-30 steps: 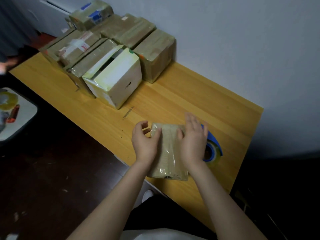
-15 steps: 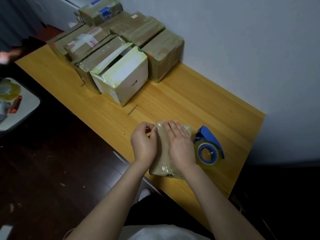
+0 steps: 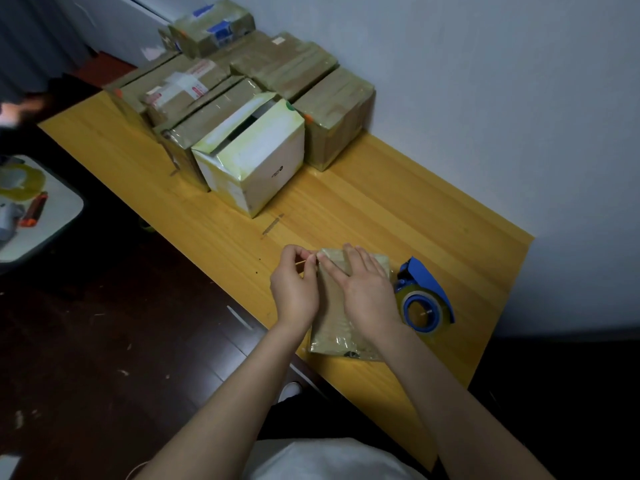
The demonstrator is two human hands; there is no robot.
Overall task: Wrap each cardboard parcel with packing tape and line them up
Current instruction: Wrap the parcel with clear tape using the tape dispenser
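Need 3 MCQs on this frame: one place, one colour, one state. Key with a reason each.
1. Where does the dispenser lie, relative to the parcel under the hands?
A. on top of it
B. to its left
C. to its right

2. What colour is the dispenser's body?
A. blue
B. red
C. white

3. What is the right hand doing?
A. gripping the dispenser
B. lying flat on the parcel
C. hanging in the air

Key:
1 C: the dispenser sits beside the parcel's right edge.
2 A: its body and core are plainly blue.
3 B: its fingers lie straight across the parcel's top, while the left hand pinches a thin strip at the parcel's far corner.
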